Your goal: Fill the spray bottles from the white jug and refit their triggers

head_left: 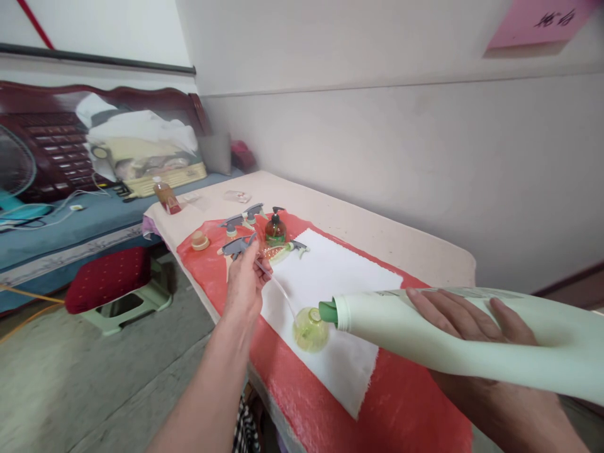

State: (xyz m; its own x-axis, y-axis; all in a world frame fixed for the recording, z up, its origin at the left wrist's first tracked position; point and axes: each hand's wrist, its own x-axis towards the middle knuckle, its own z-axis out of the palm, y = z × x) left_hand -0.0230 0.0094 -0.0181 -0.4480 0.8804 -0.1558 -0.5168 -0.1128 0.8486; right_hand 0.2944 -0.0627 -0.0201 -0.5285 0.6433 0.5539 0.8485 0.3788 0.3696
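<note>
My left hand [248, 277] is closed around a grey spray trigger head [236, 246], whose clear dip tube [282, 288] slants down towards a translucent green bottle [310, 336]. Whether the tube's end touches that bottle I cannot tell. My right hand [472, 324] grips a large pale green detergent jug [377, 314] by its handle area, tilted nearly level. Its dark green spout [327, 311] points left, close to the small bottle's mouth. No liquid stream is visible. The small bottle stands on a white cloth [325, 264].
A red plastic sheet [406, 396] covers part of the table. Behind my left hand are an amber pump bottle [275, 229], several spray bottles and a beige cap [200, 240]. A drink bottle [167, 196] lies further back. A stool [113, 277] stands left; a wall borders the right.
</note>
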